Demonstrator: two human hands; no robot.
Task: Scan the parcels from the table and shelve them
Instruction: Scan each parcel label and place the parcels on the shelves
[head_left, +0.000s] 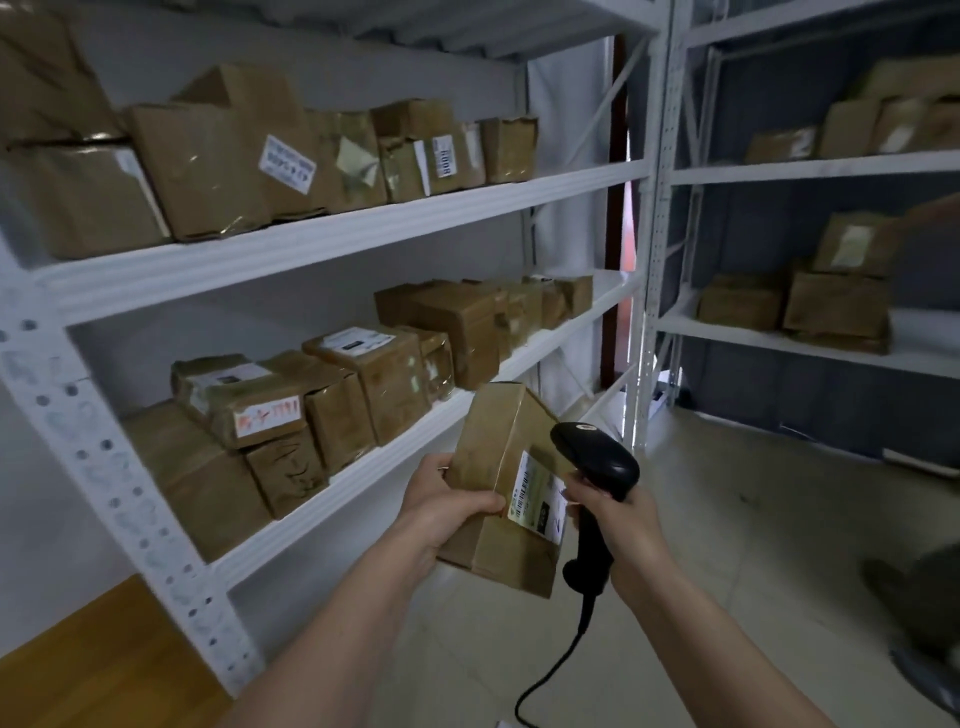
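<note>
Holding a taped cardboard parcel (501, 483) up in front of the white shelving (332, 249), my left hand (447, 506) has its fingers wrapped round the box's left side, thumb on top. Its barcode label (537, 499) faces right, toward the black corded scanner (597, 478) my right hand (618, 525) grips by the handle, fingers curled tight around it. Scanner head sits just beside the label. Shelves are stacked with more brown boxes (363, 374).
</note>
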